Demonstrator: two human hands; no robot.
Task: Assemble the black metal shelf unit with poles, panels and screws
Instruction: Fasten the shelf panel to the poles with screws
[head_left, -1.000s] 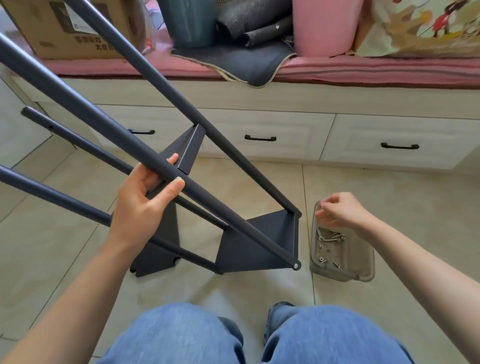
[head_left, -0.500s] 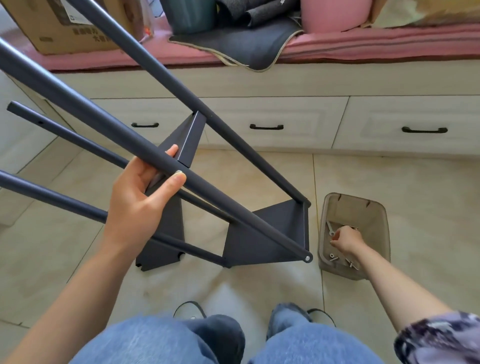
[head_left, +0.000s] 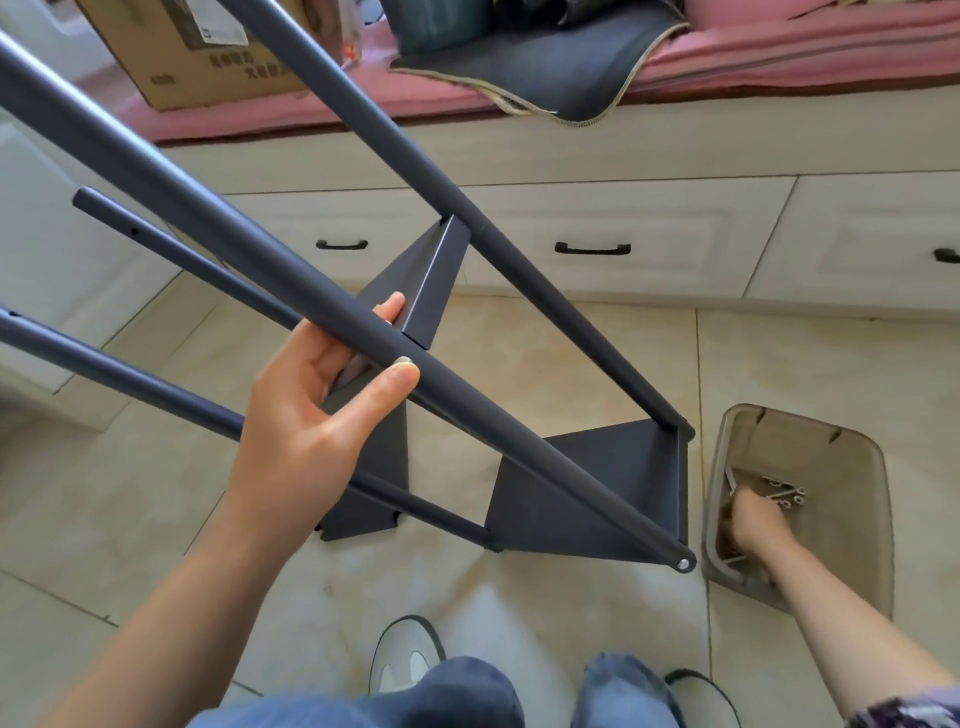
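- Head view: the half-built black shelf unit (head_left: 587, 499) lay tipped on the tiled floor (head_left: 545, 374), two triangular panels already fixed between its poles.
- The left hand (head_left: 311, 421) steadied the nearest pole (head_left: 467, 410), fingers curled behind it and thumb pressed on its front, just beside a screw head (head_left: 402, 359) at the upper panel (head_left: 426, 291).
- The right hand (head_left: 753, 519) reached down into the clear plastic tub (head_left: 852, 457) standing just beside the foot of the unit, among the loose screws (head_left: 784, 496); its fingertips were blurred, so I could not tell whether they were spread or pinching one.
- A screw (head_left: 684, 563) already sat in the lower pole end.
- To do this step well, I judged, the left grip should keep the frame from rolling while the right picks a single screw of the matching kind, then lines it up square with an open hole such as the one near the far pole tip (head_left: 134, 231).
- Writing: the cardboard box (head_left: 208, 57) on the pink cushion (head_left: 779, 57) carried printed characters and a white label, both too blurred to read.
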